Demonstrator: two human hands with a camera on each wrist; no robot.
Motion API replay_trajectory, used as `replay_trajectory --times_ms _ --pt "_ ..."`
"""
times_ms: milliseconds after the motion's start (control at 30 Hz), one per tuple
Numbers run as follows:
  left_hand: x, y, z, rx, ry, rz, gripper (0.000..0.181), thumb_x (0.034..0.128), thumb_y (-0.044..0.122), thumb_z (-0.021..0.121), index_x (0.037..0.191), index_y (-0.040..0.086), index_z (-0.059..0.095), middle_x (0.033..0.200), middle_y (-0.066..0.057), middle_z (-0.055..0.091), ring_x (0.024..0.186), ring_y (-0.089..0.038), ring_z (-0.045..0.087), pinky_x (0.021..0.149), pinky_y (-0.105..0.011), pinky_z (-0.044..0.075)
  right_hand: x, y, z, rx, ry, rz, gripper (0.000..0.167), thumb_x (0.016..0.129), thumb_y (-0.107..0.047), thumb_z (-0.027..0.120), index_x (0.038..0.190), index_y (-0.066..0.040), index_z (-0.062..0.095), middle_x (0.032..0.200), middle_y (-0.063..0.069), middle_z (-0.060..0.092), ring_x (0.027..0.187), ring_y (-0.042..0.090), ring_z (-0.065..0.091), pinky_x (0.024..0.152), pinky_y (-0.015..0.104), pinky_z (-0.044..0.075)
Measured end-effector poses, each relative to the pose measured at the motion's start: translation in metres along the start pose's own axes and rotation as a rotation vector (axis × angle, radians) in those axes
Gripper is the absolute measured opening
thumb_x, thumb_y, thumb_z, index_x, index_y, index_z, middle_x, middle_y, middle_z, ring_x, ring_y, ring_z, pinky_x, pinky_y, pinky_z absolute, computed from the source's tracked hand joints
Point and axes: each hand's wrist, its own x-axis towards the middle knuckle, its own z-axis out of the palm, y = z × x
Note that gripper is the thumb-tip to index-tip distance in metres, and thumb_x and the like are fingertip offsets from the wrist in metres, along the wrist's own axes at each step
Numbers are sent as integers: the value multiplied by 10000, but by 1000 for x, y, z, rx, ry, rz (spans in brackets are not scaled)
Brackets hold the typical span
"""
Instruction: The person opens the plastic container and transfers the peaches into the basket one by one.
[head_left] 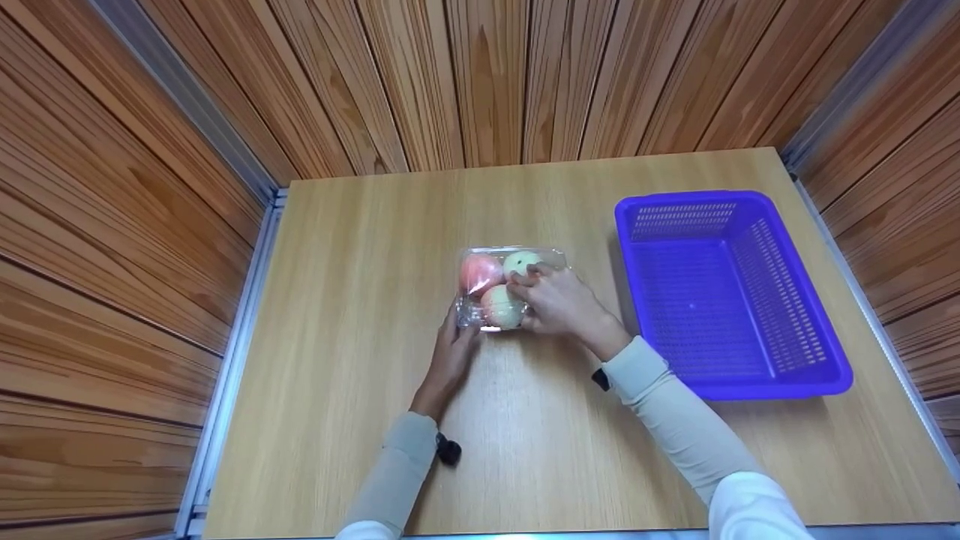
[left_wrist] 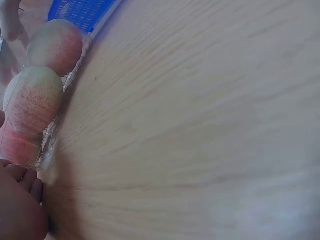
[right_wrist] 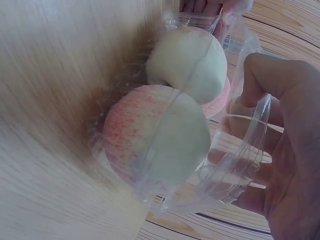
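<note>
Wood-plank walls on three sides: back wall (head_left: 487,82) with planks running upright, left wall (head_left: 97,262) and right wall (head_left: 900,225) with planks slanting across head view. Warm orange-brown boards, darker grain streaks, dark seams between. Grey metal posts, left post (head_left: 191,105) and right post (head_left: 859,79), in back corners. Silvery rail (head_left: 229,382) along table's left side, another along right. Table (head_left: 337,337) light wood, fine grain. Pale glare on tabletop toward near edge; soft shadows. Planks also behind, right wrist view.
</note>
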Motion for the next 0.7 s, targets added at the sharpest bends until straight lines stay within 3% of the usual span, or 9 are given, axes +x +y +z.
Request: replay_trajectory --times_ms 333,700 --pt "0 0 1 -17 -3 -19 728 1114 412 505 1722 205 162 1782 -75 220 1661 -283 169 1353 -533 149 3 0 -5 -4 -9 -17 414 882 -360 762 1237 -146 739 1360 -3 729 1177 333 662 763 528 617" --pt "-1 0 2 -24 2 22 710 1124 407 495 1721 203 170 1771 -68 257 1650 -263 212 1352 -504 178 5 -2 -7 26 -39 13 364 892 -339 734 1215 -173 751 1332 -30 743 1205 328 658 934 559 545"
